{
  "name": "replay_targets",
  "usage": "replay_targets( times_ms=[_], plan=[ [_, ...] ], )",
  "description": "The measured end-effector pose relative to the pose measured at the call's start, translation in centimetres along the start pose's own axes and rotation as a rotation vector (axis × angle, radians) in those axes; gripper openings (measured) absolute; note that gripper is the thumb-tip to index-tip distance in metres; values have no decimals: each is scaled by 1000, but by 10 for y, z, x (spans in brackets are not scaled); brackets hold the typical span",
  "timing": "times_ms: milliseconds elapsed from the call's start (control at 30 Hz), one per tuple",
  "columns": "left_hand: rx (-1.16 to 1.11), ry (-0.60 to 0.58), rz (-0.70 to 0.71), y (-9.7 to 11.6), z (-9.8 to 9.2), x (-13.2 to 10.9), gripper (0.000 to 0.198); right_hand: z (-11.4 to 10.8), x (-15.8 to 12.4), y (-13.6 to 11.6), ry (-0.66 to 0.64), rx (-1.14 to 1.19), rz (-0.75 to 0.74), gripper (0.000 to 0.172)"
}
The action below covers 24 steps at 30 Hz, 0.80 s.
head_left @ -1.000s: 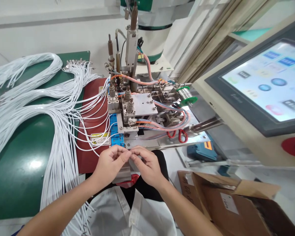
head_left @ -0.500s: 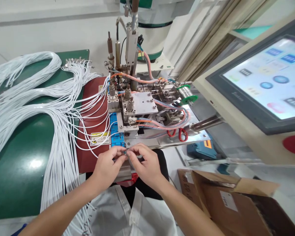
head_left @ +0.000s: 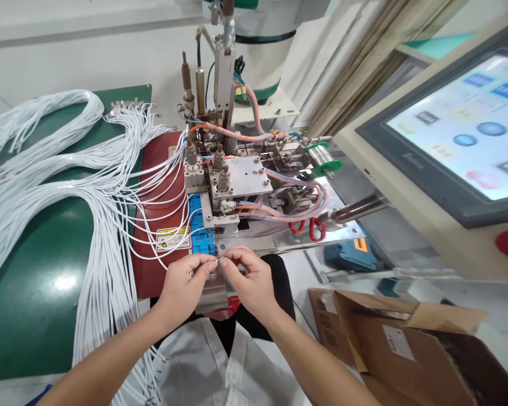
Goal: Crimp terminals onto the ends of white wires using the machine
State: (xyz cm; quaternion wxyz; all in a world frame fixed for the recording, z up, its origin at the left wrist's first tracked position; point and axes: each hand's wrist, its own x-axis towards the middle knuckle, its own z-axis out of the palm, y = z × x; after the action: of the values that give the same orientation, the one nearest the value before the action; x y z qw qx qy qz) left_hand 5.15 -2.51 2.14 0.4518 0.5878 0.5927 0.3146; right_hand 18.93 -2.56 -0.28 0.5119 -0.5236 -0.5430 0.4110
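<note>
At the front edge of the machine, my two hands meet fingertip to fingertip. My left hand (head_left: 185, 285) is closed in a pinch, and a white cable (head_left: 150, 256) runs from the left into it. The fingers of my right hand (head_left: 250, 279) pinch at the cable's wire end (head_left: 219, 260), a tiny dark and greenish bit mostly hidden by fingertips. Just beyond lies a row of blue cable holders (head_left: 202, 239) with several white cables leading into it. A large bundle of white cables (head_left: 105, 242) spreads to my left.
The bundle lies on a green table (head_left: 29, 316) beside a red-brown board (head_left: 146, 276). Ahead stands the metal machine (head_left: 248, 175) with hoses and a solder wire spool (head_left: 320, 158). At right are a touchscreen panel (head_left: 452, 163) and an open cardboard box (head_left: 381, 344).
Both hands stay together at nearly the same spot, with slight finger shifts; the small wire end shows a little more between the fingertips. The view has turned slightly.
</note>
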Motion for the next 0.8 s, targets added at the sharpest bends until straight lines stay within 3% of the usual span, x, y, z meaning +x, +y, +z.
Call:
replay_targets(
  times_ms=[200, 500, 600, 800],
  plan=[
    [-38, -62, -12, -2, 2, -1, 19, 3, -2, -1, 74, -95, -88, 11],
    [-265, -8, -82, -1, 8, -4, 15, 16, -3, 0, 200, -106, -220, 10],
    [-243, -12, -80, -4, 8, -5, 16, 12, 1, 0, 134, -148, -305, 9],
    [-109, -107, -35, -2, 0, -1, 16, -9, 13, -5, -145, -179, -246, 9]
  ],
)
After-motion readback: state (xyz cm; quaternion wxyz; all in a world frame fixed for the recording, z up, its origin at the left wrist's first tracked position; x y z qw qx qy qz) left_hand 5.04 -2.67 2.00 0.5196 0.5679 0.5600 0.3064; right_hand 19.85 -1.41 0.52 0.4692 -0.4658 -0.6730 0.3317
